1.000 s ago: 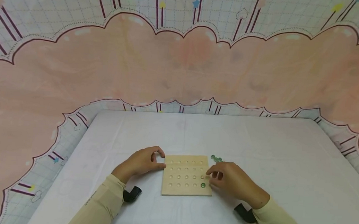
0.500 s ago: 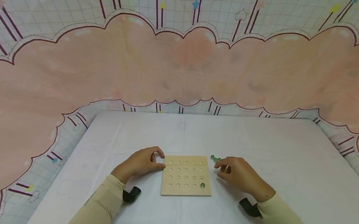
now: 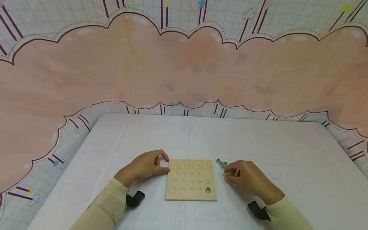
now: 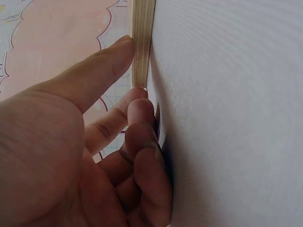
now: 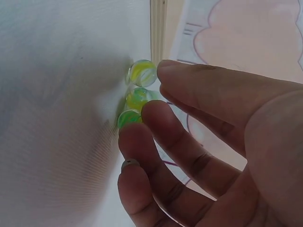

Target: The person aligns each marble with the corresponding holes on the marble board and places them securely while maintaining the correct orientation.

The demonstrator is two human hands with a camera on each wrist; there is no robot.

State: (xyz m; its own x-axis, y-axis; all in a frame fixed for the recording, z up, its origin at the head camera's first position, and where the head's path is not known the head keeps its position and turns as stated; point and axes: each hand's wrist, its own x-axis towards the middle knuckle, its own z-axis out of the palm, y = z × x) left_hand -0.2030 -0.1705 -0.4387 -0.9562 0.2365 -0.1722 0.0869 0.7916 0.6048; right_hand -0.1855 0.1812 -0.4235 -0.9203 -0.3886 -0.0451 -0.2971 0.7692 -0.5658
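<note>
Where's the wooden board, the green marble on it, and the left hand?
Wooden board [image 3: 187,177]: head view, bare wood between holes.
Green marble [image 3: 208,190]: head view, its visible middle.
Left hand [image 3: 143,166]: head view, its back.

- Long sleeves on both arms, plain pale yellow-beige, reaching to the wrists; fabric thin-looking.
- Left sleeve [image 3: 103,209]: warm beige, creased, soft folds gathered toward the left cuff [image 3: 121,189].
- Small dark print [image 3: 92,203] along its outer edge, set lengthwise; too small to read.
- Right sleeve [image 3: 296,225]: slightly greener cast, smoother, snug at the right cuff [image 3: 273,208].
- Left wrist unit [image 3: 135,199]: black, stubby, blunt-ended, jutting from the cuff's inner side.
- Right wrist unit [image 3: 259,210]: black too, similar angular block.
</note>
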